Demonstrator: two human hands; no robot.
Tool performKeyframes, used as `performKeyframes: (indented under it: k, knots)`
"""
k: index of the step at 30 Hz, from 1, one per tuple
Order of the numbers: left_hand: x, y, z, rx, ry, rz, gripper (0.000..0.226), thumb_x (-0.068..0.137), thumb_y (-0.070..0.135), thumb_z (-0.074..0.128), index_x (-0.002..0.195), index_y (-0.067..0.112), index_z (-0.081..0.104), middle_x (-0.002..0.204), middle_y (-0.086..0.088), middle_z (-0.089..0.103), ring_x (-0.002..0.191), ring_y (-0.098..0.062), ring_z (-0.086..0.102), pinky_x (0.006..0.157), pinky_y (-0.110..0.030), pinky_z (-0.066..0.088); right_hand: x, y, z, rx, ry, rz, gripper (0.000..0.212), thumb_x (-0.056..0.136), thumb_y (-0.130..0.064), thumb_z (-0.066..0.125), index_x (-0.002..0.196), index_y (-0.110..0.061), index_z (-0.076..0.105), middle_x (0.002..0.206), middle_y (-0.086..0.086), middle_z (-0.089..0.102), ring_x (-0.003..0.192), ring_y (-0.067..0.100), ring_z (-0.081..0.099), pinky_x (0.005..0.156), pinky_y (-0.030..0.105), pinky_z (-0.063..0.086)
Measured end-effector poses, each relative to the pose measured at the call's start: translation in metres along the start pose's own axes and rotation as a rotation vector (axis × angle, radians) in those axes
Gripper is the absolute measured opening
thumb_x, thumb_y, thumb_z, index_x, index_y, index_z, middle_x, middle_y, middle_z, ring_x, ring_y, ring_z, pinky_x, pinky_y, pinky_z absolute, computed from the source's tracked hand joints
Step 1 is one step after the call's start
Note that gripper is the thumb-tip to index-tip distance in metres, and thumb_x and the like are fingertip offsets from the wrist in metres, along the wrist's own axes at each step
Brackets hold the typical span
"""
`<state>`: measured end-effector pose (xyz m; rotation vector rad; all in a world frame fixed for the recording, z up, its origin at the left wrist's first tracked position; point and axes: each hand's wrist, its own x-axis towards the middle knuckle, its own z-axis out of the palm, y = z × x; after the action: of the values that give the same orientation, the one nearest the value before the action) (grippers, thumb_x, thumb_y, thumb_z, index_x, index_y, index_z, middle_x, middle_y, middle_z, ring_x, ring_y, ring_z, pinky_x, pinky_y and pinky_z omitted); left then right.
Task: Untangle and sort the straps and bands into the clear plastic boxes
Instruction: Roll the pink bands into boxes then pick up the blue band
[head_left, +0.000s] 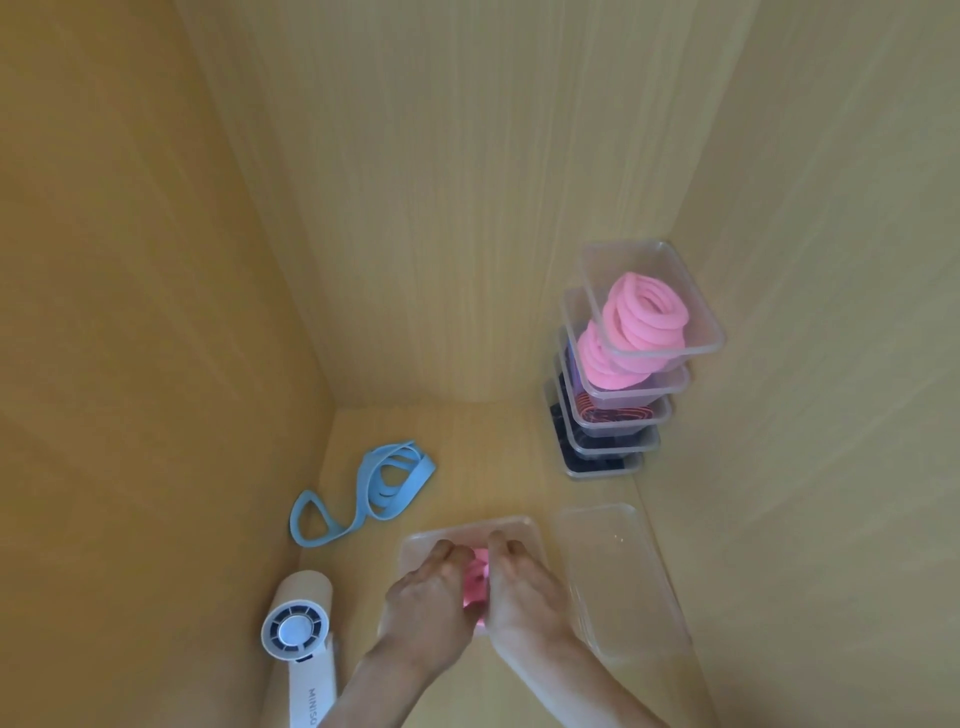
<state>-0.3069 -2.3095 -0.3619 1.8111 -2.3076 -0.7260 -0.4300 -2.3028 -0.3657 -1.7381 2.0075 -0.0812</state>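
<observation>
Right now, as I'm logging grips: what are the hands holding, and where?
The left hand and right hand grip a pink band by its opposite sides.

Clear glossy plastic boxes, wood-grain walls

Pink band mostly hidden; fan cropped at bottom edge.

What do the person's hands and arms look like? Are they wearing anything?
Both are bare. The left hand and right hand have no gloves, rings or bracelets that show. The forearms are uncovered right down to the picture's bottom edge: no sleeves, no watch, no markings.
</observation>
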Motion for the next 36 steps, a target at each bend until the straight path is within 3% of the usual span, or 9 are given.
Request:
performKeyframes:
  k: [3,6,10,14,18,23,25,27,36]
  knots:
    - [0.002,-0.002,-0.002,-0.015,-0.012,-0.002,0.037,0.089,0.046,0.063,0.124,0.036,0.052,0.127,0.018,0.050,0.110,-0.007,0.062,0.088,-0.023,0.048,-0.001,0.001,0.005,-0.009,0.063,-0.039,0.067,0.075,-0.032,0.082,0.129,-0.022,0.044,0.121,-0.003,0.056,0.114,0.018,0.060,0.084,0.029,0.051]
    - [0.003,-0.004,-0.003,-0.012,-0.033,0.016,0.040,0.089,0.049,0.058,0.127,0.039,0.049,0.129,0.021,0.048,0.112,-0.004,0.060,0.086,-0.021,0.046,-0.001,0.004,0.013,0.000,0.157,-0.101,0.065,0.047,-0.037,0.092,0.104,-0.022,0.063,0.104,-0.007,0.057,0.108,0.012,0.062,0.072,0.019,0.056]
    - [0.006,-0.005,-0.008,-0.042,-0.104,0.022,0.048,0.085,0.051,0.058,0.131,0.043,0.047,0.130,0.022,0.047,0.114,-0.004,0.059,0.085,-0.020,0.043,-0.004,0.006,0.012,-0.043,0.160,-0.165,0.041,0.075,-0.026,0.077,0.114,-0.021,0.064,0.120,-0.002,0.050,0.120,0.015,0.048,0.084,0.023,0.055]
    - [0.009,-0.004,-0.010,-0.030,-0.110,0.027,0.049,0.084,0.056,0.062,0.129,0.041,0.049,0.128,0.020,0.046,0.112,-0.004,0.059,0.084,-0.021,0.043,-0.004,0.003,0.007,-0.140,0.223,-0.198,0.043,0.024,-0.027,0.094,0.060,-0.023,0.070,0.066,-0.006,0.061,0.070,0.018,0.062,0.056,0.030,0.052]
    - [0.010,-0.005,-0.009,-0.002,-0.091,0.025,0.053,0.081,0.061,0.064,0.127,0.038,0.049,0.128,0.021,0.045,0.113,-0.004,0.058,0.086,-0.022,0.046,0.002,0.011,0.007,-0.134,0.265,-0.189,0.060,0.012,-0.037,0.088,0.067,-0.027,0.065,0.055,-0.009,0.057,0.061,0.015,0.060,0.054,0.026,0.048]
    - [0.007,-0.006,-0.007,0.026,-0.029,0.069,0.052,0.082,0.063,0.062,0.127,0.038,0.049,0.127,0.020,0.046,0.116,0.000,0.053,0.086,-0.018,0.043,0.004,0.023,0.009,-0.025,0.283,-0.184,0.036,0.044,-0.030,0.086,0.070,-0.031,0.061,0.074,-0.011,0.055,0.075,0.016,0.059,0.066,0.026,0.051]
    - [0.005,-0.006,-0.006,0.027,0.007,0.084,0.048,0.082,0.064,0.059,0.122,0.040,0.051,0.123,0.021,0.047,0.115,0.003,0.051,0.081,-0.013,0.039,0.000,0.025,0.006,0.085,0.272,-0.218,0.010,0.075,-0.026,0.068,0.081,-0.030,0.061,0.093,-0.009,0.052,0.096,0.018,0.053,0.084,0.028,0.046]
    - [0.004,-0.006,-0.005,0.016,0.031,0.104,0.042,0.082,0.063,0.058,0.118,0.041,0.053,0.118,0.023,0.048,0.115,0.004,0.049,0.077,-0.009,0.034,-0.003,0.029,0.001,0.169,0.280,-0.272,0.013,0.091,-0.023,0.052,0.090,-0.030,0.062,0.103,-0.011,0.048,0.105,0.013,0.043,0.093,0.022,0.036]
    - [0.010,-0.002,0.014,0.030,0.239,0.194,0.047,0.086,0.054,0.044,0.126,0.031,0.056,0.122,0.016,0.052,0.116,-0.011,0.049,0.092,-0.024,0.034,-0.021,0.065,-0.012,0.399,0.429,-0.183,0.014,0.086,-0.018,0.052,0.092,-0.028,0.059,0.098,-0.020,0.048,0.099,0.004,0.052,0.085,0.023,0.045]
